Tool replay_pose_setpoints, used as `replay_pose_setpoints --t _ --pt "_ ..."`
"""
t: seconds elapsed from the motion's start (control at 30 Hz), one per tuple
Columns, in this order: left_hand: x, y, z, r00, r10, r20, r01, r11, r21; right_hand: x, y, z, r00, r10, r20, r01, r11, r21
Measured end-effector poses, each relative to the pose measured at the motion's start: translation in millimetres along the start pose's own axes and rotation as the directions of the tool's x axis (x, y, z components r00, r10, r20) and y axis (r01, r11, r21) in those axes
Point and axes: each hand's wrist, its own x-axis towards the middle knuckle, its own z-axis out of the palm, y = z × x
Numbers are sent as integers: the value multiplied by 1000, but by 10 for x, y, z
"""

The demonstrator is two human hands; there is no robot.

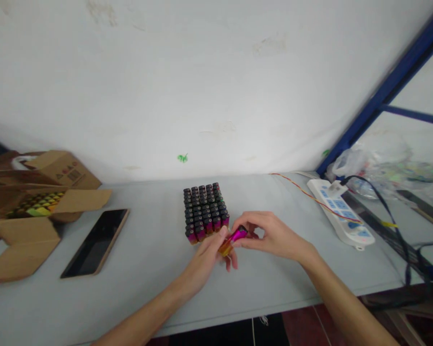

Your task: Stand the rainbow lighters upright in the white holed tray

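Note:
Between my hands is a shiny lighter [237,235], tilted, with a black top and a body fading from purple to yellow. The thumb and fingers of my left hand [210,247] are closed about its yellow lower end. My right hand [269,233] pinches it near the purple upper part, with the fingertips close to the black top. Just behind my hands, a tight block of similar lighters [205,209] stands upright in rows on the table, black tops up. My fingers partly hide the held lighter.
On the grey table [137,259] lies a tablet or large phone [95,242] at left, beside an open cardboard box [77,201] with more lighters. A white power strip [341,211] with cables is at right, near plastic bags [361,163] and a blue metal frame [377,98].

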Motion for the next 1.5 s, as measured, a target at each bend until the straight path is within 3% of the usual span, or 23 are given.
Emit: replay_pose_setpoints --t 0.2,0.3,0.37,0.43,0.6,0.73,0.83,1.07,1.5 --pt "173 -8 32 990 -50 129 73 982 -175 202 187 -171 999 37 -33 -30 979 200" --pt "190 -44 31 989 -13 149 46 976 -215 270 348 -372 971 75 -226 -50 992 116" --pt "181 -74 17 986 -8 166 47 971 -234 289 480 -479 907 84 -412 -92 996 2" --pt "168 -97 -5 988 -33 153 73 963 -261 278 615 -516 858 77 -508 -162 979 -126" --pt "138 -77 -61 958 -218 184 268 908 -323 192 803 -359 924 110 -367 -220 937 -272" --pt "112 2 -70 932 -250 264 332 879 -341 185 776 -259 951 120 -287 -203 938 -281" --pt "106 31 -63 926 -254 279 341 878 -334 194 746 -253 959 102 -265 -184 935 -305" --pt "64 -19 -7 966 -201 165 245 918 -312 163 730 -278 953 98 -288 -191 930 -315" --pt "89 6 11 975 -217 37 218 924 -314 158 713 -315 952 104 -288 -204 916 -345"
